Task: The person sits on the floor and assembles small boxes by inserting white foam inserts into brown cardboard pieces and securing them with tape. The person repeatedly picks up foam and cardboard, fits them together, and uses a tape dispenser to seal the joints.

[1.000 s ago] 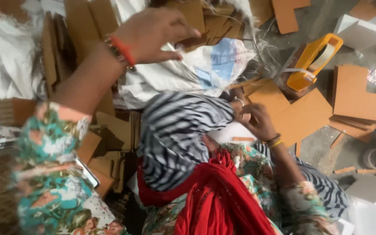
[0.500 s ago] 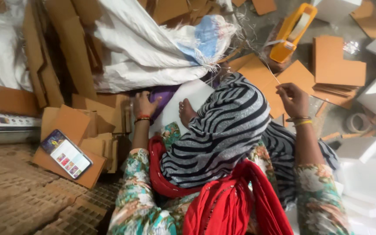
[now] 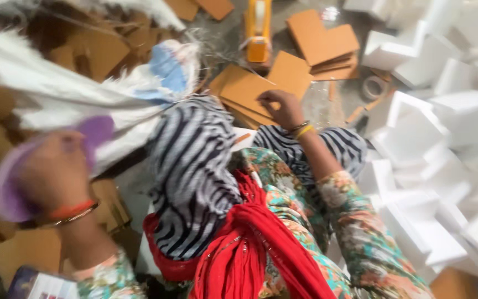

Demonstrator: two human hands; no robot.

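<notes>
The cardboard sheet (image 3: 248, 91) lies flat on the floor near the top middle of the head view, at about twelve o'clock from the person's lap, one of a fanned stack of brown sheets whose long edges run roughly from eight o'clock to two o'clock. The right hand (image 3: 279, 108) rests on the near end of that stack, fingers curled down onto the top sheet and touching it; whether they pinch the edge or only press on it I cannot tell. From that hand the sheet stretches away toward ten o'clock, so the right hand is plainly the nearer one. The left hand (image 3: 51, 171) is well apart, at about nine o'clock in the view, raised and blurred, closed around a purple disc (image 3: 11, 194) that shows at both sides of the hand. Behind it, toward eleven o'clock, a big white bag (image 3: 56, 105) slumps over more cardboard. At twelve o'clock, beyond the stack, stands a yellow tape dispenser (image 3: 258, 30), and just beside it at one o'clock another pile of cardboard pieces (image 3: 319, 41). White foam blocks (image 3: 416, 127) fill the side from two to four o'clock, near the right forearm but not touching the sheet
</notes>
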